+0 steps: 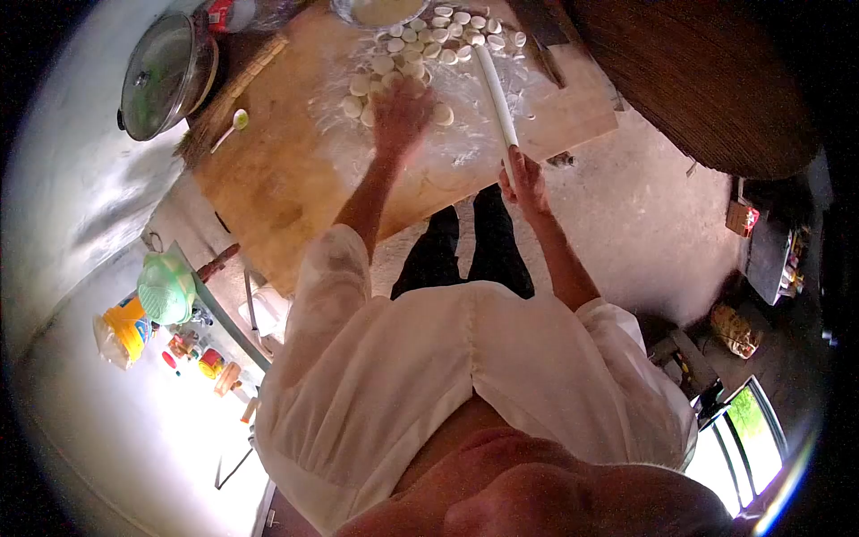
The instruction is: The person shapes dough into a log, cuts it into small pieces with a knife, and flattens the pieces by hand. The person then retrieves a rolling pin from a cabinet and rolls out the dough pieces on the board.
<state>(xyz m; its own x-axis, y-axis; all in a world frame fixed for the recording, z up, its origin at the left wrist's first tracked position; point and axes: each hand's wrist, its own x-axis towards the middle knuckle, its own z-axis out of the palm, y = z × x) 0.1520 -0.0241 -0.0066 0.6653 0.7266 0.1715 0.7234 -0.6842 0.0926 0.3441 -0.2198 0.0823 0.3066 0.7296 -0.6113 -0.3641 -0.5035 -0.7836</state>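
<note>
Over the floured wooden board [268,170], my left hand [403,116] reaches down onto a group of pale dough pieces [358,85]; its fingers are blurred and partly merge with the dough, so whether they grip a piece is unclear. My right hand [525,182] is closed around the lower end of a long white rolling pin [494,89], whose far end lies by more dough pieces [461,31]. One round piece [443,115] sits just right of my left hand.
A bowl [380,11] stands at the board's far edge, with a knife [548,61] to its right. A spoon [234,125] and a glass-lidded pan [165,76] are at the left. A large round woven lid [698,72] fills the upper right.
</note>
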